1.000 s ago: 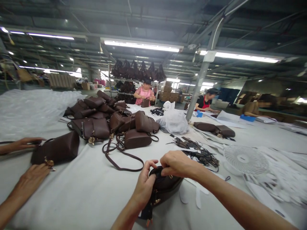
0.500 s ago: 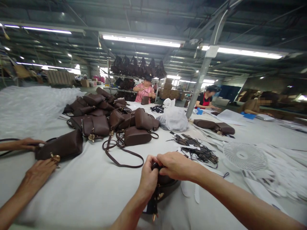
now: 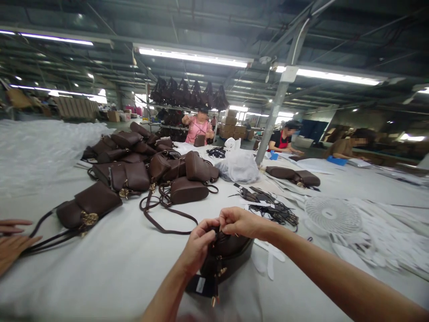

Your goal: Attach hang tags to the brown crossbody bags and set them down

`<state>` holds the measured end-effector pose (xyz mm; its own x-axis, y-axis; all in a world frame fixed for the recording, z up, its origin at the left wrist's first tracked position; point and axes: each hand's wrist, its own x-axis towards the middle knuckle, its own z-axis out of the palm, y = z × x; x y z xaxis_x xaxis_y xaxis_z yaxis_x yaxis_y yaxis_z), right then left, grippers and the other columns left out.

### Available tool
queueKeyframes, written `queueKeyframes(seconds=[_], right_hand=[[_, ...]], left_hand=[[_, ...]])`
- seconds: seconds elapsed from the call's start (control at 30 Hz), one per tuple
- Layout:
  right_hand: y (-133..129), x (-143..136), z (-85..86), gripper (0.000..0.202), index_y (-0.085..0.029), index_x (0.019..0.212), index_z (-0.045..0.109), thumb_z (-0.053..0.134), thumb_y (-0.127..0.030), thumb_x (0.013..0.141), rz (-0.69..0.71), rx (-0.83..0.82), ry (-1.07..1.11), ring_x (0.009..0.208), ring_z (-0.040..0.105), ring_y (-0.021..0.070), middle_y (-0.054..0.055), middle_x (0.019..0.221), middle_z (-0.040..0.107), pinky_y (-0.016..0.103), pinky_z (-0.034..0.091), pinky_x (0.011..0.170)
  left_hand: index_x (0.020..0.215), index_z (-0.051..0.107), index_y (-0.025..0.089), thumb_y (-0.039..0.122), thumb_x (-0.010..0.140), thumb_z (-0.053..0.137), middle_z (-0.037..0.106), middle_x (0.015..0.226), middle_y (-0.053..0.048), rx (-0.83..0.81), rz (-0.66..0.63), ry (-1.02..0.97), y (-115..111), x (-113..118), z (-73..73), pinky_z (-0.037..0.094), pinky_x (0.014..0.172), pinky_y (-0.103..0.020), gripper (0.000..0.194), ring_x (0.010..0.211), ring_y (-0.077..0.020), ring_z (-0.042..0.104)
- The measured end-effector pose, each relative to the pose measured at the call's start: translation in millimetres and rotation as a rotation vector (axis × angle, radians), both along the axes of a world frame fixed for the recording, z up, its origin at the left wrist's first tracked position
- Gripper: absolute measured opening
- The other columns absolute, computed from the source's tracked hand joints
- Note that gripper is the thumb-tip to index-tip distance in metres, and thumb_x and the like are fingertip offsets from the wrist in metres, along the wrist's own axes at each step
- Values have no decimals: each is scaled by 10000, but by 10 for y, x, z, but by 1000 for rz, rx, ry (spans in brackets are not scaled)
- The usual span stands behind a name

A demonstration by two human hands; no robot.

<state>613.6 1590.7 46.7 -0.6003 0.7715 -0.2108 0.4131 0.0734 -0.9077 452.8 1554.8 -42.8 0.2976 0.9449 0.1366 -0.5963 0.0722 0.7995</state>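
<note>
A dark brown handbag sits on the table in front of me, with small gold-tipped cord ends hanging from its front. A black tag with a white label lies at its base. My left hand is closed on the bag's top edge, thumb and fingers pinched together. Close against it, my right hand pinches at the same spot on the top. The exact small part between the fingertips is hidden.
Brown handbags are piled at the left, beside clear plastic wrapping. A co-worker's hands rest by another bag. Black straps, a white fan and a metal post stand or lie at right.
My hands stay at the bag's top, and more of the bag and tag shows. The co-worker's hands have let go of the bag at left and moved back left; its flap now faces up.
</note>
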Motion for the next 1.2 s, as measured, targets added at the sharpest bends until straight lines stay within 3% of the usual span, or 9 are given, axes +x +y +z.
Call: queueKeyframes(seconds=[0.1,0.23,0.4,0.6,0.7,0.83,1.0,1.1,1.2], right_hand=[[6,12,13,148,-186,719,494,563,-170,589,6,-23,34,522,418,68,-79,573,518,200,299,517],[18,-12,11,130,-182,692,503,566,-157,580,8,-33,68,525,421,68,-81,559,520,201,305,524],[19,6,27,118,-171,703,531,575,-154,595,-6,-41,71,533,430,67,-69,594,554,197,289,508],[15,-62,-46,154,-161,643,538,666,-126,564,37,-47,119,558,407,67,-89,563,506,201,291,543],[7,-99,-87,193,-167,643,516,699,-164,582,35,-41,197,594,422,71,-84,604,519,204,313,578],[-14,-36,-58,262,-171,654,505,749,-255,608,21,-45,274,631,477,81,-65,639,545,224,359,638],[-55,123,-36,277,-176,671,491,734,-300,623,18,-15,328,697,537,104,-30,697,586,244,393,677],[-53,154,-36,221,-178,666,489,690,-268,646,35,37,312,621,488,89,-57,635,542,237,386,644],[-31,112,14,131,-166,647,533,662,-152,635,46,106,266,618,467,92,-62,615,534,232,374,637]], left_hand=[[1120,688,199,246,611,793,649,1222,-96,24,-165,-23,0,-180,-87,329,1057,-386,522,1199,-286,526],[1097,708,231,293,612,824,629,1272,-77,12,-102,-53,-1,-184,-188,291,1096,-408,502,1259,-296,484],[1043,709,220,356,641,809,614,1265,-78,-36,-104,-69,-41,-92,-154,370,1014,-371,436,1163,-274,542],[877,607,213,212,639,721,631,954,-2,-14,-9,-4,-65,15,-52,419,757,-252,263,857,-167,571],[898,569,223,202,694,671,598,934,9,49,49,49,-70,77,-72,412,730,-230,229,845,-151,545],[1023,540,247,231,727,659,592,1130,-21,125,79,52,-115,105,-94,434,825,-270,320,1017,-198,542],[964,564,236,233,744,659,511,1359,-53,165,104,220,-138,61,-72,437,887,-332,239,1167,-268,495],[949,628,224,226,787,617,458,1428,-63,272,140,363,-85,35,-72,323,1060,-395,163,1299,-298,405],[1030,659,231,239,824,585,444,1441,-68,345,148,473,-18,16,-68,209,1138,-412,219,1361,-292,341]])
